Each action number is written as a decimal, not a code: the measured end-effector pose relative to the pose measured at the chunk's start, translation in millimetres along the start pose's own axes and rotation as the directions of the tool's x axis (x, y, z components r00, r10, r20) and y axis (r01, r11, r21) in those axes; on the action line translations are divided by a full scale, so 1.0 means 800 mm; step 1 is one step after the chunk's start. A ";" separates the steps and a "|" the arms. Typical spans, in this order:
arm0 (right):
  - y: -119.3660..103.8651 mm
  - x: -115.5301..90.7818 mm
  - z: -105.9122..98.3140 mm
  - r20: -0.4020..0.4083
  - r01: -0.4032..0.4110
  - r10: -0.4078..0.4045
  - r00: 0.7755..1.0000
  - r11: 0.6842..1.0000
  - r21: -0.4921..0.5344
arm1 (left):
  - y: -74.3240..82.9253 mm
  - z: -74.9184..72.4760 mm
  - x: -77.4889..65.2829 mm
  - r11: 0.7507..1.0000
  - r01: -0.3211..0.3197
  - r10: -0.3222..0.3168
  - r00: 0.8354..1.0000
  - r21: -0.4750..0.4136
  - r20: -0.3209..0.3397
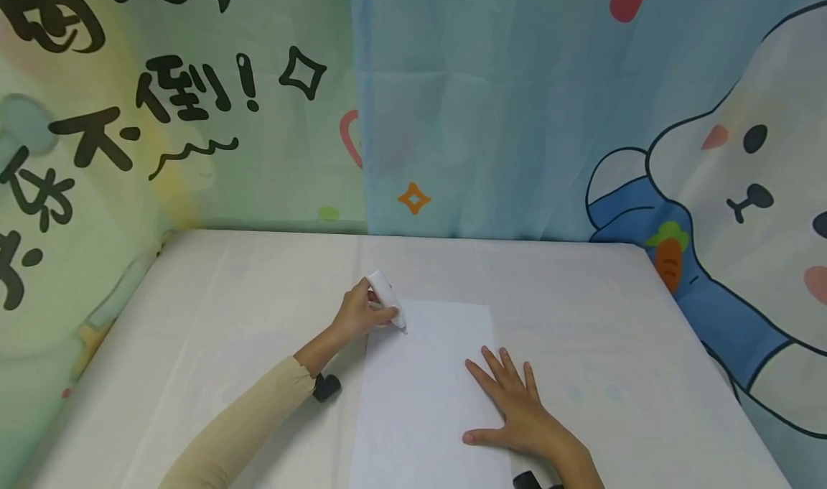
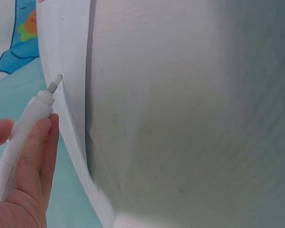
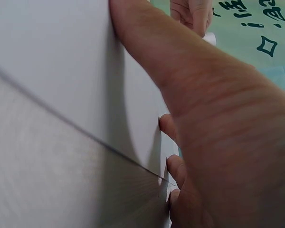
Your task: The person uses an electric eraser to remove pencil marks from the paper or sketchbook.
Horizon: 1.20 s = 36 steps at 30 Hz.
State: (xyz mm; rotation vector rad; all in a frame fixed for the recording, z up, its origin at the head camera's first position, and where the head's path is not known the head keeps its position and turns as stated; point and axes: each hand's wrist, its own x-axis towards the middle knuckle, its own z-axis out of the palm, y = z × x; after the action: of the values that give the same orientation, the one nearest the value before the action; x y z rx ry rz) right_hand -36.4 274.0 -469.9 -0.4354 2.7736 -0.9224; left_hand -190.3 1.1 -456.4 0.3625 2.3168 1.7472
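Observation:
My left hand (image 1: 355, 315) grips a thick white pen-shaped tool (image 1: 384, 295) near the top left corner of a blank white sheet of paper (image 1: 426, 388). In the left wrist view the thumb and fingers hold the tool's white barrel (image 2: 24, 128). A narrow grey neck (image 2: 52, 88) ends in a pale tip pointing at the paper (image 2: 75, 52); whether it touches is unclear. With fingers spread, my right hand (image 1: 520, 410) rests along the right edge of the sheet. In the right wrist view its thumb (image 3: 147, 38) reaches over the paper (image 3: 61, 52).
A white cloth-covered table (image 1: 601, 317) lies under the sheet. Behind it hangs a printed curtain (image 1: 491, 115) with dark lettering and a white cartoon animal. Black wrist devices (image 1: 326, 387) sit below both hands.

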 end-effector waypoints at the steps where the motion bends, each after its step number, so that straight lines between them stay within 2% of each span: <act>1: 0.000 0.000 0.000 0.001 -0.003 0.003 1.000 1.000 -0.001 | 0.000 0.000 0.000 1.000 0.001 -0.001 1.000 -0.004 0.001; 10: 0.000 0.000 0.001 0.004 -0.009 0.009 1.000 1.000 0.005 | 0.001 -0.003 0.002 1.000 0.003 -0.004 0.999 0.016 0.032; 19: -0.001 0.000 0.000 -0.001 -0.006 0.006 1.000 1.000 -0.008 | 0.000 -0.002 0.004 1.000 -0.006 0.006 1.000 0.015 0.016; 31: 0.000 0.001 0.000 0.001 0.002 -0.002 1.000 1.000 -0.008 | 0.001 -0.003 0.000 0.999 0.032 -0.033 0.999 0.044 0.028; 36: -0.001 0.001 0.000 -0.004 0.003 -0.003 1.000 1.000 -0.007 | -0.001 -0.004 -0.003 0.999 0.017 -0.019 0.999 0.040 0.035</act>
State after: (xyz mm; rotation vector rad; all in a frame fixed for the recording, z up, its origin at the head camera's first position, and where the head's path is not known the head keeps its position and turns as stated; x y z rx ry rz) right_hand -36.7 272.8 -469.4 -0.4396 2.7820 -0.9151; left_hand -189.4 -2.5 -456.0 0.3754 2.3258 1.6745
